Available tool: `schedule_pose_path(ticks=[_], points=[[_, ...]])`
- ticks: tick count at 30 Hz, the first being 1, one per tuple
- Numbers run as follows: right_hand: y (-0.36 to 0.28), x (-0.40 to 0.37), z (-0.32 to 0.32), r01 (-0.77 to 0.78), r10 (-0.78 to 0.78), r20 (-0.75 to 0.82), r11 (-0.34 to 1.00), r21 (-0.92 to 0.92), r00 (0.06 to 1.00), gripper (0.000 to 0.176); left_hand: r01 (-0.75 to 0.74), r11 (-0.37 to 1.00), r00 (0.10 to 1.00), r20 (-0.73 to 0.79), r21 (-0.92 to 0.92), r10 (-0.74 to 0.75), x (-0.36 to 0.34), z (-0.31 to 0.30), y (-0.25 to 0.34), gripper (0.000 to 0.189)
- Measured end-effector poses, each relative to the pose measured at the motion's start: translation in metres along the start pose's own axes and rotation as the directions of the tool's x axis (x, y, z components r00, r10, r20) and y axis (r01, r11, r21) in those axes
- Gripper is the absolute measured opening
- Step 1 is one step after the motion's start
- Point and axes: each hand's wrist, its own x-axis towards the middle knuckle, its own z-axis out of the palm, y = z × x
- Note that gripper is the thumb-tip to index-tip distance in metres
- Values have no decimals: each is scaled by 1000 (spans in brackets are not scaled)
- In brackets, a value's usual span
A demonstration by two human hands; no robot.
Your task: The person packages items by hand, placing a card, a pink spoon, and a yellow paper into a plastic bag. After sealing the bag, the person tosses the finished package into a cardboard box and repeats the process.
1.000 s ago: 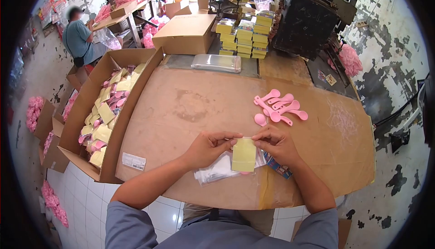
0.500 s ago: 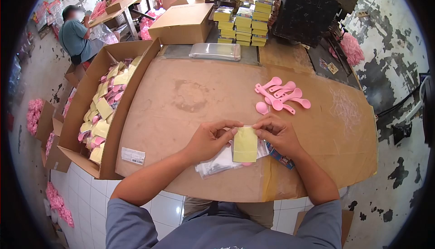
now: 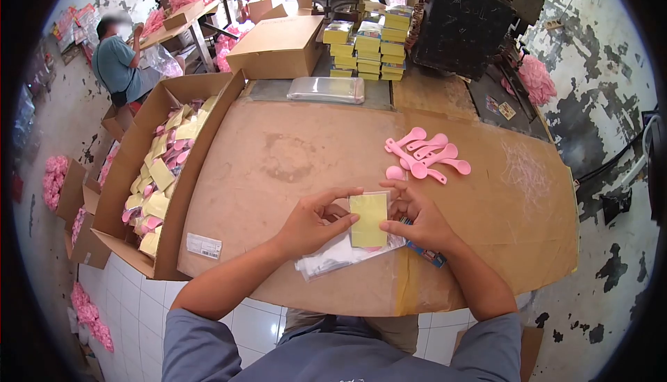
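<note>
Yellow card (image 3: 368,222) within a clear sleeve (image 3: 376,193), held upright over the bench (image 3: 278,194), inward from the middle of its near edge. The left hand (image 3: 314,221) pinches the sleeve's left side, thumb on the face, forefinger at the upper corner; the right hand (image 3: 425,224) pinches the opposite side, its thumb on the card and its forefinger raised by the other corner. The thin film could crease or split at the mouth if the two sides were drawn unevenly, and the card could skew if one thumb pressed harder. A little pink shows at the card's lower edge; whether it lies inside the sleeve cannot be told.

Beneath, toward the near edge, loose clear bags (image 3: 321,262) overlap at angles; slick film could cling to the sleeve or slide off that edge if brushed. Blue printed cards (image 3: 429,253) lie partly under the right hand, where the wrist might scatter them. Farther in, right of centre, pink spoons (image 3: 425,158) form a crossed heap; lifting one could drag its neighbours. Along the left edge, an open carton (image 3: 186,198) holds many packets (image 3: 158,173) piled loosely; a careless drop there could bend a card.
</note>
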Motion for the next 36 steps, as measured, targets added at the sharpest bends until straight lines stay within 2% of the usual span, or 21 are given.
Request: schedule_pose_path(ticks=[2, 4, 7, 10, 13, 16, 18, 19, 21, 24, 25, 27, 28, 30, 33, 36], points=[[3, 1, -3, -39, 39, 46, 999, -3, 998, 67, -9, 1000, 1000, -4, 22, 9, 1, -1, 0, 49], [3, 0, -4, -5, 6, 35, 1000, -24, 999, 64, -18, 999, 1000, 10, 43, 17, 1, -1, -4, 53], [1, -1, -4, 19, -18, 22, 1000, -20, 1000, 62, -123, 992, 991, -49, -9, 122, 2, 7, 0, 63], [0, -2, 0, 55, -55, -6, 998, 25, 998, 61, -37, 999, 999, 27, 12, 37, 1, 4, 2, 76], [-3, -4, 4, 84, -82, -42, 996, 42, 996, 59, 47, 985, 997, 76, -167, -35, 1, -1, 3, 76], [-3, -4, 2, 86, -87, -74, 996, -18, 993, 56, 20, 963, 1000, -3, -268, -22, -2, -18, 17, 69], [-2, -1, -7, 86, -91, -92, 995, -56, 992, 54, -207, 959, 931, -340, -191, 133, 1, -50, 15, 64], [-2, 0, -13, 87, -93, -99, 994, -63, 991, 53, -308, 943, 847, -488, -127, 211, 3, -65, 20, 62], [-1, 3, -22, 103, -118, -146, 989, -107, 982, 47, -553, 803, 606, -768, -221, 207, 8, -89, 41, 58], [-20, 3, -35, 110, -174, -99, 881, -460, 980, 37, -608, 701, 615, -780, -373, 118, 6, -101, 39, 56], [-30, 0, -38, 59, -110, -58, 829, -556, 992, 35, -556, 765, 630, -766, -327, 130, 11, -92, 27, 53], [-54, -11, -46, -33, 34, -13, 676, -736, 999, 31, -242, 966, 838, -521, -88, 163, 11, -71, 12, 49], [-61, -16, -50, -77, 130, 7, 631, -772, 991, 32, -107, 991, 917, -377, 80, 130, 13, -58, 8, 48], [-72, -28, -57, -154, 323, 30, 529, -834, 946, 35, 10, 926, 993, -114, 377, 36, 14, -30, 9, 41], [-57, -34, -68, -151, 329, 53, 564, -812, 943, 43, -118, 742, 992, 52, 659, 112, 16, 1, 4, 33], [-33, -36, -79, -236, 331, 8, 688, -687, 943, 51, -210, 676, 977, 128, 706, 170, 25, 5, -6, 27]])
